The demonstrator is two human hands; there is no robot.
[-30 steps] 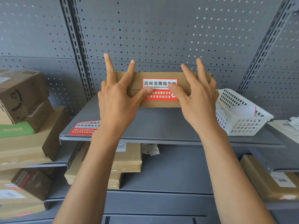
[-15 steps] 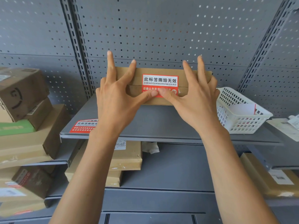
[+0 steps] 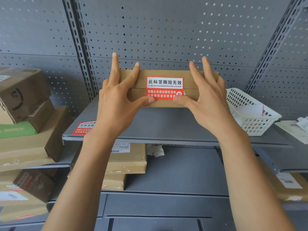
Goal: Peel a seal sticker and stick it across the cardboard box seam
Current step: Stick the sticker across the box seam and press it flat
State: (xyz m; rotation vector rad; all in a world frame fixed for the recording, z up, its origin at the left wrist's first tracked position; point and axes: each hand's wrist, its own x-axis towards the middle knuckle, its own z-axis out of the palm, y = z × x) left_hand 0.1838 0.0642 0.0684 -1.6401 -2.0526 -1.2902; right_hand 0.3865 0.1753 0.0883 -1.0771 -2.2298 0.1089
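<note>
A flat brown cardboard box [image 3: 141, 79] lies on the grey shelf against the pegboard. A red and white seal sticker [image 3: 165, 87] lies flat across its horizontal seam. My left hand [image 3: 116, 104] rests on the box's left part, fingers spread upward, thumb tip pressing at the sticker's lower left corner. My right hand [image 3: 206, 100] covers the box's right end, its thumb tip pressing the sticker's lower right corner. Neither hand grips anything.
A sheet of red seal stickers [image 3: 84, 127] lies at the shelf's [image 3: 166, 127] front left. A white plastic basket [image 3: 250, 112] stands to the right. Stacked cardboard parcels [image 3: 25, 114] fill the left shelves, and more parcels [image 3: 128, 160] lie below.
Both thumbs slid down from the sticker's middle near the seam to its lower corners and moved apart, uncovering the red lower half. The box stayed put.
</note>
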